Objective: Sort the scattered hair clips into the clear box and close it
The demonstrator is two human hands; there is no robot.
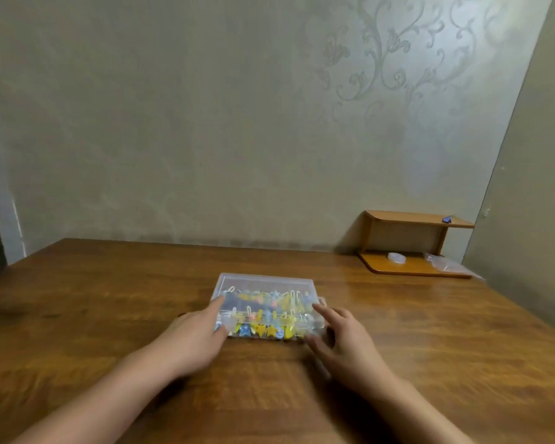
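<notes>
Both hands lie relaxed on the worktop [109, 302]: left hand [196, 334] touches the box [266, 283] at its left end, right hand [343, 341] at its right. The box, lid down, holds the clips [263, 330]. Beyond the right hand stands a shelf [417, 219].

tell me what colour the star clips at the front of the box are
Yellow star clips, seen through the clear box in the head view.

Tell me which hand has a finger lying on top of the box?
The left hand: its pointing finger stretches over the lid of the clear plastic box. The right hand sits beside the box's right end, fingers spread.
</notes>
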